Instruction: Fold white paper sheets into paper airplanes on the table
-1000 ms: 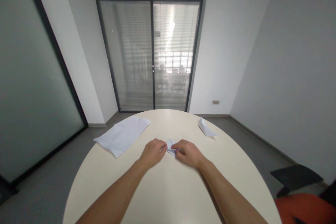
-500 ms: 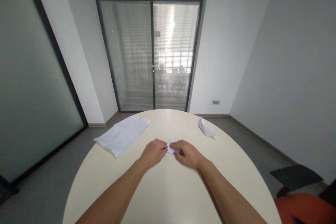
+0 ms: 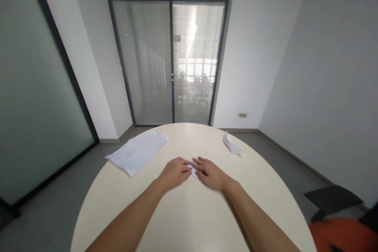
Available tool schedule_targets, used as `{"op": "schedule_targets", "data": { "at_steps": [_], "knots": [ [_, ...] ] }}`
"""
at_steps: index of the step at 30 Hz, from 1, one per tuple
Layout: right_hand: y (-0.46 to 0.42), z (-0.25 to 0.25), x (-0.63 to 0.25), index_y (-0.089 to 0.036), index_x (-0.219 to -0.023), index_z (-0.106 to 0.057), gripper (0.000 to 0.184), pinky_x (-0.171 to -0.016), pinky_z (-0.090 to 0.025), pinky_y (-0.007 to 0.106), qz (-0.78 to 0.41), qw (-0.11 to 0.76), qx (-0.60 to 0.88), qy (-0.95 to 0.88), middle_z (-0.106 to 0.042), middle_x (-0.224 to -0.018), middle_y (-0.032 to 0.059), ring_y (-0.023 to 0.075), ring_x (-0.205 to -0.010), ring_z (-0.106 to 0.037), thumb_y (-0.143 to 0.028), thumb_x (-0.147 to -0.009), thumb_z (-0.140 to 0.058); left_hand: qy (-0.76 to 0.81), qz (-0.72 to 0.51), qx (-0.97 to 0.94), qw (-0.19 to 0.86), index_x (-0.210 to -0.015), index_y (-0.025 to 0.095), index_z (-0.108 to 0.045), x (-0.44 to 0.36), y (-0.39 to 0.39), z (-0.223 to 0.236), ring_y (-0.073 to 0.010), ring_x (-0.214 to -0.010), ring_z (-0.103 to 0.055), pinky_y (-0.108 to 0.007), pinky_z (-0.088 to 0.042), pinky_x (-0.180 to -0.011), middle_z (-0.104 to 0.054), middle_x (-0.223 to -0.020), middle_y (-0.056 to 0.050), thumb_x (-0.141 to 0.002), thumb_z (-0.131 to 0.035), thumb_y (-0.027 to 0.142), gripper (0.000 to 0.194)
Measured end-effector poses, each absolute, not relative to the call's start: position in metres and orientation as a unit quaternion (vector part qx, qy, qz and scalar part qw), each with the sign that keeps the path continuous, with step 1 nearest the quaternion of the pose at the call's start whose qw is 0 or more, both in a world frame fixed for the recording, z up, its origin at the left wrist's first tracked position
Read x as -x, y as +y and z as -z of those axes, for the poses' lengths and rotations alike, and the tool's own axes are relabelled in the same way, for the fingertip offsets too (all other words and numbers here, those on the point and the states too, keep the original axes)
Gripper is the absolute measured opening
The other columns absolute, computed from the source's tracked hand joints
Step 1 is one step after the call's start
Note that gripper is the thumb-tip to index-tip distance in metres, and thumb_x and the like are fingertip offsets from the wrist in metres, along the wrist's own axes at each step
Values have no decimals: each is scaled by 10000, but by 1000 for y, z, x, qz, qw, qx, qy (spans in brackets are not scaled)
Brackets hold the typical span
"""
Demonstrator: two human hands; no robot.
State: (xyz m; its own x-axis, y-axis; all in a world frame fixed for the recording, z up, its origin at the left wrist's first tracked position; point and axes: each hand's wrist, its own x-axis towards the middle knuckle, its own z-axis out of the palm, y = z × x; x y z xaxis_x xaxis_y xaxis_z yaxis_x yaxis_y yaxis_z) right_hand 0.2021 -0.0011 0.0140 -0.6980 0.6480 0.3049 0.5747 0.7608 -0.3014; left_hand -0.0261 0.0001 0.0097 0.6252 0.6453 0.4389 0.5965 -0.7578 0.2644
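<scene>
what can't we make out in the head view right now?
All in the head view:
Small paper: full outline and folds, mostly covered by the left hand and right hand.
Table: near rim, cut off by the bottom edge.
Chair: cut off by the right and bottom edges.
Room behind the blinds: details veiled, blurred.

Dim, greyish light; white glare through right pane of black-framed, blind-covered glass door (image 3: 193,43). Soft shadows on round cream table (image 3: 183,216). Fine detail blurred; edges stretched.
</scene>
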Motion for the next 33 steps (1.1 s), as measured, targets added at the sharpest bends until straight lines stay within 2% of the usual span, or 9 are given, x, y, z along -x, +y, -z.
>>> {"op": "schedule_targets", "data": {
  "at_steps": [5, 12, 22, 28, 33],
  "knots": [
    [0, -11, -201, -217, -1393, -559, 421, -1192, -308, 489, -84, 210, 336, -914, -545, -1439, 103, 233, -1377, -461, -261, -995, -428, 337, -268, -901, 46, -974, 263, -783, 25, -1, -11, -205, -1031, -629, -358, -483, -952, -730, -1142, -26, -947, -560, 285, 226],
    [5, -3, -203, -169, -1411, -531, 441, -1194, -305, 503, -78, 221, 345, -909, -520, -1457, 133, 247, -1380, -457, -279, -998, -425, 331, -271, -901, 65, -905, 247, -789, 23, -5, -13, -193, -1025, -649, -333, -487, -958, -742, -1097, -32, -946, -554, 296, 244],
    [4, -11, -201, -230, -1200, -681, 330, -1173, -348, 470, -82, 237, 321, -913, -682, -1270, 73, 223, -1305, -539, -260, -999, -420, 344, -257, -899, 80, -895, 237, -786, 23, -7, -18, -192, -1042, -650, -334, -486, -975, -744, -1107, -38, -955, -535, 309, 269],
    [3, -13, -203, -201, -1251, -654, 344, -1179, -331, 468, -89, 230, 326, -913, -644, -1326, 105, 241, -1328, -517, -272, -968, -471, 352, -256, -897, 79, -922, 242, -784, 23, -7, -17, -188, -1049, -649, -326, -485, -971, -741, -1113, -27, -950, -548, 294, 243],
    [6, -12, -204, -223, -1252, -658, 349, -1178, -332, 468, -99, 229, 317, -915, -664, -1298, 88, 227, -1314, -531, -259, -986, -436, 356, -257, -895, 81, -927, 248, -784, 22, -6, -15, -193, -1052, -649, -338, -485, -981, -742, -1110, -27, -946, -543, 291, 245]
  ]
}}
